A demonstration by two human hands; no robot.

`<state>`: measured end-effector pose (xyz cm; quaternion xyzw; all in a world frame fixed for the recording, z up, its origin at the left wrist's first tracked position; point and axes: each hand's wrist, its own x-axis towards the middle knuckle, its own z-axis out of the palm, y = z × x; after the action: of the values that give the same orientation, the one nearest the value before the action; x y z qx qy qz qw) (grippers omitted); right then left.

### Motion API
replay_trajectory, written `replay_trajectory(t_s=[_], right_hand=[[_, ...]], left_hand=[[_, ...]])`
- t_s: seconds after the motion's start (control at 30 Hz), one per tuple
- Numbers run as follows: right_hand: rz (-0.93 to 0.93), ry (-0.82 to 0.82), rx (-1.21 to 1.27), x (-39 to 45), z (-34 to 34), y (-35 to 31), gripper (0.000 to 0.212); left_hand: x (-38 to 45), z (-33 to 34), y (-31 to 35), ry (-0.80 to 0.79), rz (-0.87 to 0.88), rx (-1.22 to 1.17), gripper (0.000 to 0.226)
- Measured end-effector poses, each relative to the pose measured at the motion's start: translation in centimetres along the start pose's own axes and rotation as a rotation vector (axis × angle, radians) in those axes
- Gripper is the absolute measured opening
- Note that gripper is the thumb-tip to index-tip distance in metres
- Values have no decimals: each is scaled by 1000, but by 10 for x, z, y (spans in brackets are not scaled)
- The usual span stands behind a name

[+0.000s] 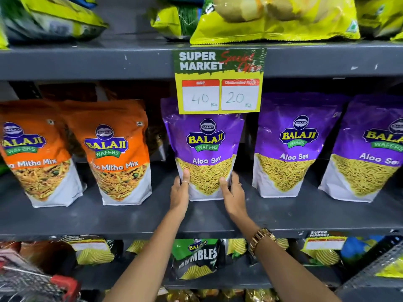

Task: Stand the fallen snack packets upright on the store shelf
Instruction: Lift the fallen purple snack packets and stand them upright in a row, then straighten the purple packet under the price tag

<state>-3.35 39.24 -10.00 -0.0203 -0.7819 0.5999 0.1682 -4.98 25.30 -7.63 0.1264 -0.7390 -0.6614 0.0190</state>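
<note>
A purple Aloo Sev packet point(206, 147) stands upright at the middle of the grey shelf point(135, 216). My left hand point(180, 190) grips its lower left edge, thumb on the front. My right hand point(233, 190) grips its lower right edge, with a gold watch on that wrist. Two more purple Aloo Sev packets point(290, 147) point(368, 153) stand upright to the right. Two orange Mitha Mix packets point(32, 153) point(117, 155) stand to the left, leaning slightly.
A yellow price card point(219, 83) hangs from the shelf above, over the held packet's top. Yellow chip bags point(274, 20) lie on the upper shelf. Green and black packets point(196, 258) fill the lower shelf. A red-handled basket point(39, 282) is at bottom left.
</note>
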Motion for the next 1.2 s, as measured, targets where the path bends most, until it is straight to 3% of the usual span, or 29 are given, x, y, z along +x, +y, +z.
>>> replay_trajectory(t_s=[0.37, 0.5, 0.57, 0.63, 0.83, 1.0, 1.2], right_hand=[[36, 44, -58, -6, 2, -1, 42], [-94, 297, -139, -13, 4, -10, 59], [-209, 376, -174, -15, 9, -17, 48], [-303, 404, -192, -20, 19, -25, 32], [-245, 287, -124, -30, 62, -51, 25], [-284, 134, -140, -32, 104, -66, 19], [-161, -30, -136, -28, 147, -70, 29]], left_hand=[[1, -6, -4, -61, 13, -62, 55], [-5, -21, -1, 183, 204, -262, 21], [-5, -36, -4, 303, 296, -323, 12], [-2, -53, -9, 349, 352, -338, 17], [-11, -102, 1, 509, 516, -206, 39], [-3, -147, 11, 611, 482, -110, 20], [16, -186, 0, 463, 425, -42, 19]])
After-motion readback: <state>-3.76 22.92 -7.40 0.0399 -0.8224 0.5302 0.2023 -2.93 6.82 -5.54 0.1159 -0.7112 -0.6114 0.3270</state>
